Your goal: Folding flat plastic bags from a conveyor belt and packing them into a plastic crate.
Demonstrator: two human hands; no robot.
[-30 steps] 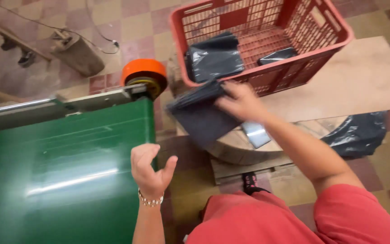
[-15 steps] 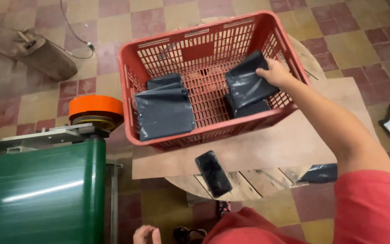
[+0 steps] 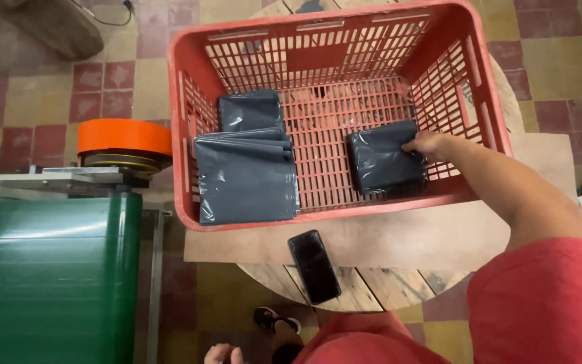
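A person's right hand reaches into a red plastic crate and rests on the upper right corner of a dark grey plastic package, its fingers curled over the package's edge in a light grip on it. That package lies flat on the crate's slatted floor, toward the right side and close to the near wall. Well apart from it, on the crate's left side, a larger stack of grey plastic bags lies flat against the near left corner, and a smaller folded grey bag sits just behind it, touching its far edge. The crate stands on a sheet of plywood laid over a round wooden counter. A black phone lies face up on the plywood just in front of the crate, hanging partly over the counter's planks. To the left stands a green machine with an orange roll mounted at its top. The left hand shows only at the bottom edge of the view, low and well away from the crate; whether it is clenched or released cannot be told. The floor is tiled in red and yellowish squares.
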